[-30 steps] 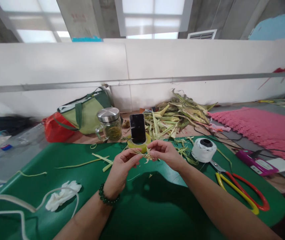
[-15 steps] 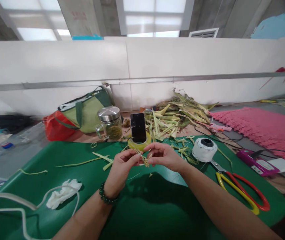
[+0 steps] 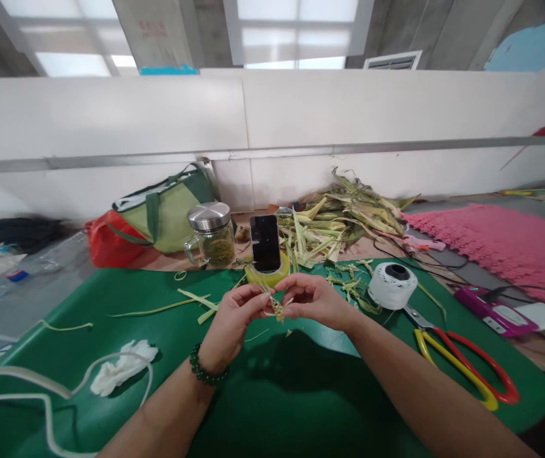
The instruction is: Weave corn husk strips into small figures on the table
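Note:
Between my two hands is a small woven piece of pale husk strips (image 3: 278, 311), with loose strip ends sticking out at its top and sides. My left hand (image 3: 244, 313), a green bead bracelet (image 3: 204, 367) at its wrist, pinches the piece from the left with thumb and forefinger. From the right, my right hand (image 3: 318, 302) has its thumb and fingers closed on the same piece. Just behind the hands, a phone (image 3: 265, 243) leans upright on a yellow tape roll (image 3: 268, 277). The fingertips partly hide the woven piece.
Scissors (image 3: 463, 362) and a white thread spool (image 3: 393, 286) lie right of my hands. Corn husks (image 3: 344, 219) are heaped behind. A lidded glass jar (image 3: 212, 238) stands back left. Crumpled tissue (image 3: 124, 367) and a white cable (image 3: 46, 413) lie on the green mat (image 3: 167, 334).
The woven piece has turned slightly between my fingers and shows more of its patterned face. My hands stay almost in the same place; the whole view has shifted very slightly.

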